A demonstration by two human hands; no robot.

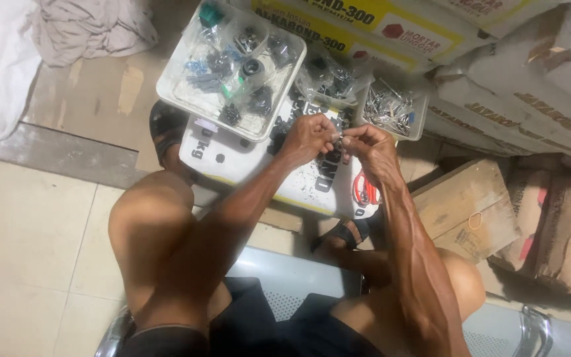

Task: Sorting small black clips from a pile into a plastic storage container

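My left hand [306, 137] and my right hand [368, 149] meet above a white sack [232, 158] lying on the floor. Both pinch a small clear plastic packet [338, 137] with tiny parts between the fingertips. Just beyond the hands stands a white square tray [170, 82] filled with several small bags of dark and blue parts. A small clear tub [391, 109] of metal pieces sits to the right of it, close to my right hand.
Stacked white and brown sacks [530, 86] fill the right and far side. A wooden block [467, 205] lies right of my right forearm, red-handled pliers [363, 190] under my wrist. I sit on a metal bench [292, 277]. Cloth [67, 30] lies at top left.
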